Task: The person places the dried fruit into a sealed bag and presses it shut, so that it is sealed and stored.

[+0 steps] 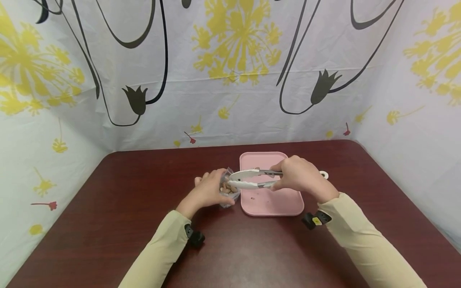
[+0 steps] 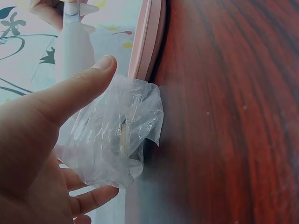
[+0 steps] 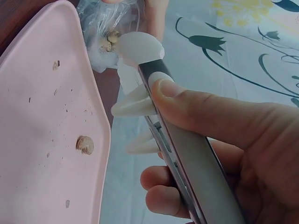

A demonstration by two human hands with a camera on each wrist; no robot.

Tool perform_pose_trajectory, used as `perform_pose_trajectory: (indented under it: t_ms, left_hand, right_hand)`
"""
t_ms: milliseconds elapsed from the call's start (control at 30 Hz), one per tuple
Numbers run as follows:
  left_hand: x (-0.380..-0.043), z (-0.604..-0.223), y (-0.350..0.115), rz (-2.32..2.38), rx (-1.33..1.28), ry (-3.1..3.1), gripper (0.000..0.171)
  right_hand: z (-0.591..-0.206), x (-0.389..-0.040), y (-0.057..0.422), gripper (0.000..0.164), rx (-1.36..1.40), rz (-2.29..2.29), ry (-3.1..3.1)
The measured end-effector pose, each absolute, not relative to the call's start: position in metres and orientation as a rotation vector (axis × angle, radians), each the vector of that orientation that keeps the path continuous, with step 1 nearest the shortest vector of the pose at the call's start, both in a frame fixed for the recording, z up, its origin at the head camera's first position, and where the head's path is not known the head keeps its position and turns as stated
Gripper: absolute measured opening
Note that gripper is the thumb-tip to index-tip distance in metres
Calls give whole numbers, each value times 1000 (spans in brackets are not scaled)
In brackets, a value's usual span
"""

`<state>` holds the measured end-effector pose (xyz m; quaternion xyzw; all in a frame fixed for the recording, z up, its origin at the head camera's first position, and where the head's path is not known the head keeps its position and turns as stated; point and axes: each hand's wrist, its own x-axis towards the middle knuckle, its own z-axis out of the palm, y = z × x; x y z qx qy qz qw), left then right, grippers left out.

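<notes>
My left hand [image 1: 206, 192] holds a clear plastic bag [image 2: 110, 135], thumb on one side and fingers on the other. Small light-brown pieces [image 1: 227, 188] lie inside the bag, by its open mouth. In my right hand [image 1: 300, 176] is a pair of tongs [image 3: 184, 154] with white tips and metal arms. The tips are spread apart and reach over the bag's mouth in the head view. Beside the bag, a pink tray [image 1: 275, 206] lies under the tongs. One round brown piece [image 3: 84, 144] and dark crumbs show on it in the right wrist view.
The dark red-brown table [image 1: 108, 224] stretches out on both sides of the tray. A white cloth [image 1: 201, 104] printed with flowers hangs behind the table and along its sides.
</notes>
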<state>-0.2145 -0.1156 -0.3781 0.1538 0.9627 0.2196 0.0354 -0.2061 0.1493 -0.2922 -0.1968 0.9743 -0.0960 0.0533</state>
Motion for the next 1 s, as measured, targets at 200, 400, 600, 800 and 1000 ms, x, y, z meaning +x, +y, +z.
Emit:
perform_pose_trajectory:
  t_ms: [200,400,600,800,1000]
  left_hand:
    - [-214,-377,-115,672,462,2953,97]
    - [-213,-376,-115,674,466,2954,97]
    - [-213,-376,-114,665,468,2956,97]
    - [-212,-375,-114,648,467,2962,98]
    - [-212,-375,-114,651,461,2961,98]
  right_hand:
    - [-292,-205,153,52,-588,-286,2964]
    - [-291,-203,156,49,-608,-308,2970]
    - [-293,-202,161,50,-597,-328,2982]
    - [-291,-202,166,44,-570,-335,2994]
    - [-290,-202,172,45,-538,-334,2983]
